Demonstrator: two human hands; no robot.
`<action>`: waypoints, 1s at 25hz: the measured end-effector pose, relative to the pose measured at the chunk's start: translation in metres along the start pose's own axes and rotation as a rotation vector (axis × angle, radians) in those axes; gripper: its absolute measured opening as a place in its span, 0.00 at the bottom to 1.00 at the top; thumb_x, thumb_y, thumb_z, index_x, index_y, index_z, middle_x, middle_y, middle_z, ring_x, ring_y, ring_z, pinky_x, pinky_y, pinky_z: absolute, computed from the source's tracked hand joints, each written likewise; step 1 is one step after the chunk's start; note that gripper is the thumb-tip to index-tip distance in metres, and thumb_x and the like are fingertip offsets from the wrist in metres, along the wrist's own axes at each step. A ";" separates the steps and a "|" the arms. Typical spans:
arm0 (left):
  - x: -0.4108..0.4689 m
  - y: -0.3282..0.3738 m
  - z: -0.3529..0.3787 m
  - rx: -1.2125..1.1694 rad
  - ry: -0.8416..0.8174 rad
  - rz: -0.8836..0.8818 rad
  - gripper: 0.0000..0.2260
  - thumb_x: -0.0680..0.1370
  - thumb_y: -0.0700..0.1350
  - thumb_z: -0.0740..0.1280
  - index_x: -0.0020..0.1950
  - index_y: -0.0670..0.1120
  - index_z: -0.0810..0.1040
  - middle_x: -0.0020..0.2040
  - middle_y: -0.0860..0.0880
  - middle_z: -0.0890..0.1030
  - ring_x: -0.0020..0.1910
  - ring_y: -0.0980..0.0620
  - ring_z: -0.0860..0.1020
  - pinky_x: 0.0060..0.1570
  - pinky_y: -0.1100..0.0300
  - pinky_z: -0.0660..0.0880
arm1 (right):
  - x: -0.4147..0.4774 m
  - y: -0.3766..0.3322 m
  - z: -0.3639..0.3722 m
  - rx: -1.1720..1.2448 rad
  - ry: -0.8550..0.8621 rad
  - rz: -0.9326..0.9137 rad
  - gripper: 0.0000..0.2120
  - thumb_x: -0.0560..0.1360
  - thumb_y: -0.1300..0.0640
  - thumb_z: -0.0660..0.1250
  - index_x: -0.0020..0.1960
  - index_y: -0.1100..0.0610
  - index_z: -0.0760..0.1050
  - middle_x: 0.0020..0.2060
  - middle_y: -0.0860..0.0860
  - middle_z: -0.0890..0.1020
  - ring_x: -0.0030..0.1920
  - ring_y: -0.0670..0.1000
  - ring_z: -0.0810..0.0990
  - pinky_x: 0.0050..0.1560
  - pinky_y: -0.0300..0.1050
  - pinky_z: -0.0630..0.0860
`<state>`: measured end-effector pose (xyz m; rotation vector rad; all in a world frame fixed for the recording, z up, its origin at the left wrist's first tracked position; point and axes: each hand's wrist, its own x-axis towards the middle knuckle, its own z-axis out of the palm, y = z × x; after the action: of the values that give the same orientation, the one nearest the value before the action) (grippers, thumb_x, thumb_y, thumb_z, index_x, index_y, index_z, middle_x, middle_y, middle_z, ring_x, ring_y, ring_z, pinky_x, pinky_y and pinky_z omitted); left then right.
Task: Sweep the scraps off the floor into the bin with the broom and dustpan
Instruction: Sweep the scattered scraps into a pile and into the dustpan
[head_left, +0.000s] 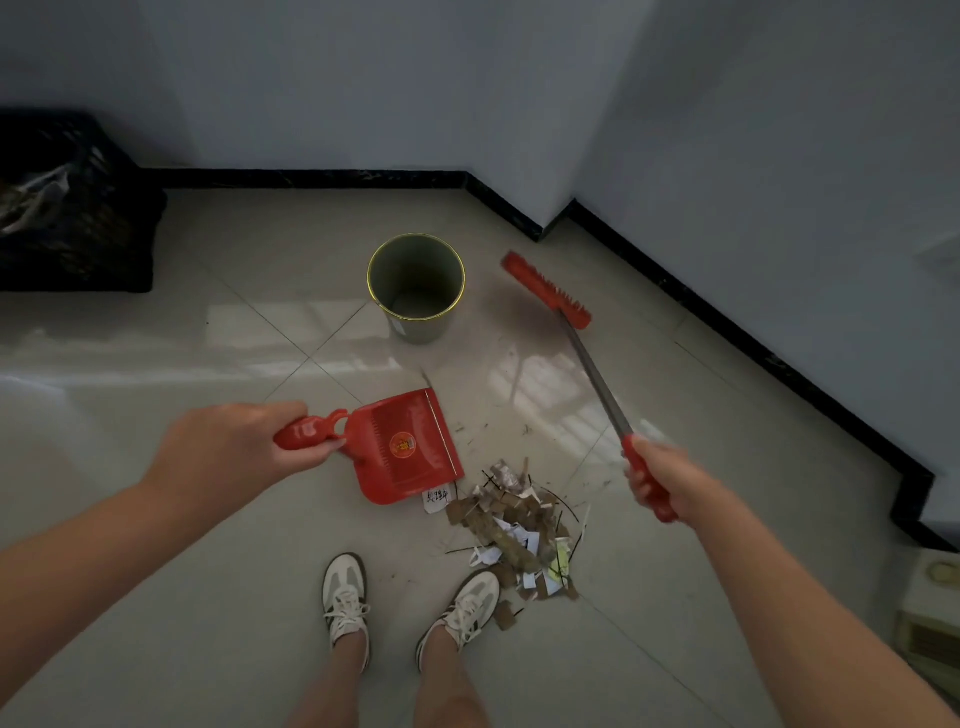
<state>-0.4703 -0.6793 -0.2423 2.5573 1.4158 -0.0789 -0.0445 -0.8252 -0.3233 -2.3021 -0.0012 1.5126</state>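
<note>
Head view: the left hand (244, 447) is wrapped around the red dustpan (405, 447) handle, the right hand (660, 483) around the red broom (550, 291) grip. To sweep well, keep the pan lip flat beside the scrap pile (519, 525) and draw the bristles toward it. The green bin (415, 286) looks empty.

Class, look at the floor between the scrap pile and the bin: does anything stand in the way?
Nothing blocks it. The dustpan sits left of the scraps, and bare floor leads to the bin.

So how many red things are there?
2. The dustpan is in the left hand; the broom is in the right hand, its head beside the bin.
</note>
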 end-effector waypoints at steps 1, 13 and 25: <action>-0.002 0.001 0.006 0.017 -0.005 0.004 0.25 0.69 0.70 0.59 0.29 0.49 0.71 0.20 0.50 0.67 0.19 0.47 0.68 0.22 0.63 0.60 | 0.019 -0.015 0.015 0.025 -0.041 0.046 0.15 0.80 0.49 0.57 0.46 0.61 0.70 0.26 0.51 0.71 0.20 0.46 0.65 0.17 0.36 0.64; -0.009 0.008 0.011 -0.021 -0.053 0.019 0.23 0.69 0.67 0.60 0.28 0.48 0.69 0.20 0.49 0.67 0.19 0.46 0.65 0.22 0.63 0.58 | -0.070 0.162 -0.028 -0.886 -0.124 0.113 0.39 0.69 0.31 0.35 0.61 0.54 0.68 0.59 0.55 0.78 0.58 0.53 0.77 0.61 0.46 0.69; -0.015 -0.022 -0.036 -0.063 0.032 -0.111 0.26 0.67 0.70 0.60 0.29 0.46 0.70 0.22 0.48 0.67 0.23 0.44 0.68 0.24 0.57 0.67 | -0.090 0.028 -0.011 -0.323 0.045 -0.106 0.21 0.79 0.45 0.56 0.44 0.63 0.70 0.19 0.52 0.70 0.17 0.51 0.66 0.21 0.39 0.67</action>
<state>-0.4987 -0.6730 -0.2080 2.4394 1.5464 -0.0110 -0.0779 -0.8731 -0.2488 -2.5366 -0.3756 1.4975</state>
